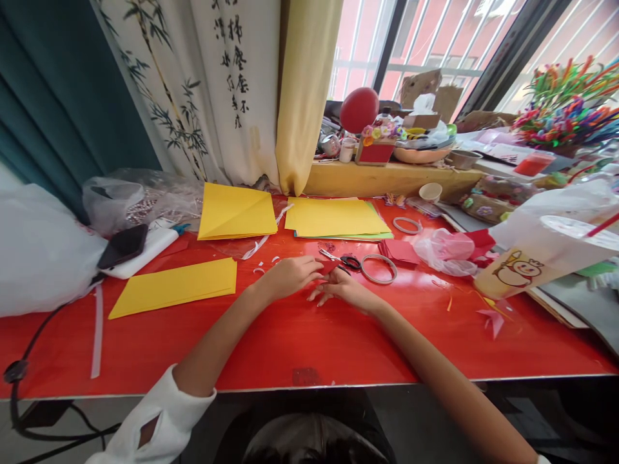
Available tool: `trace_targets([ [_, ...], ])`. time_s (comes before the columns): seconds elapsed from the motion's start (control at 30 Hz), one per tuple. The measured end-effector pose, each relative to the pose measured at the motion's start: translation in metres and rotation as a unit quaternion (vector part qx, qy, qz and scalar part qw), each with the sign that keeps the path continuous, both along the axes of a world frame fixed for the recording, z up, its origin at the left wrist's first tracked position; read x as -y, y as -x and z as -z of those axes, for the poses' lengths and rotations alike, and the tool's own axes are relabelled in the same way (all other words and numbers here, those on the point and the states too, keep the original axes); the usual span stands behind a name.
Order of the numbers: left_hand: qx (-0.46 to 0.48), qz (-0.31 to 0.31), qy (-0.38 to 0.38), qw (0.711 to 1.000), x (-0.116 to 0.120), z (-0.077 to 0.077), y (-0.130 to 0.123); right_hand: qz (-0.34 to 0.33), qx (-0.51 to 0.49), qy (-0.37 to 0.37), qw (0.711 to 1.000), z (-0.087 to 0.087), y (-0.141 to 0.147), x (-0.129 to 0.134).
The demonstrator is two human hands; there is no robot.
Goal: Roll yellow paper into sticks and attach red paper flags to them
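Both hands meet above the middle of the red table (271, 351). Between their fingertips is a small piece of red paper (327, 265). My left hand (291, 277) pinches its left side. My right hand (345, 289) has its thumb and forefinger at the paper's right side, with the other fingers spread below. Just beyond the hands lie scissors with black handles (350, 262), blades partly open. A roll of clear tape (379, 269) is right of them, and a stack of red paper (399, 252) sits behind the tape.
Yellow sheets (178, 287) lie at the left, with a yellow stack (338, 217) and a folded yellow sheet (236, 211) at the back. A phone (123, 247) rests near plastic bags at left. A drink cup (546, 258) and a crumpled bag (445, 251) are at right.
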State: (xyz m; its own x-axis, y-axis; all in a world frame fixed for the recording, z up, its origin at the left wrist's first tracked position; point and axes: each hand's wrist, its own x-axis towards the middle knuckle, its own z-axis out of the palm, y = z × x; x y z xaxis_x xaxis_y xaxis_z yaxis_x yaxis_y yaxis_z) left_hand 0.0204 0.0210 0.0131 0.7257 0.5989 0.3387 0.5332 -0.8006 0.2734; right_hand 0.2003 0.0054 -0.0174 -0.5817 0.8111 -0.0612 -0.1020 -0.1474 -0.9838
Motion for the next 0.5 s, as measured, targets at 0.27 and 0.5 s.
trace_targets([
  [0.27, -0.034, -0.006, 0.006, 0.999, -0.003, 0.0029, 0.0014, 0.015, 0.015, 0.005, 1.0, 0.0065, 0.0018, -0.0026],
  [0.5, -0.064, -0.003, 0.008, 0.998, -0.0034, 0.0025, 0.0017, 0.02, 0.025, 0.004, 0.999, 0.0065, 0.0021, -0.002],
])
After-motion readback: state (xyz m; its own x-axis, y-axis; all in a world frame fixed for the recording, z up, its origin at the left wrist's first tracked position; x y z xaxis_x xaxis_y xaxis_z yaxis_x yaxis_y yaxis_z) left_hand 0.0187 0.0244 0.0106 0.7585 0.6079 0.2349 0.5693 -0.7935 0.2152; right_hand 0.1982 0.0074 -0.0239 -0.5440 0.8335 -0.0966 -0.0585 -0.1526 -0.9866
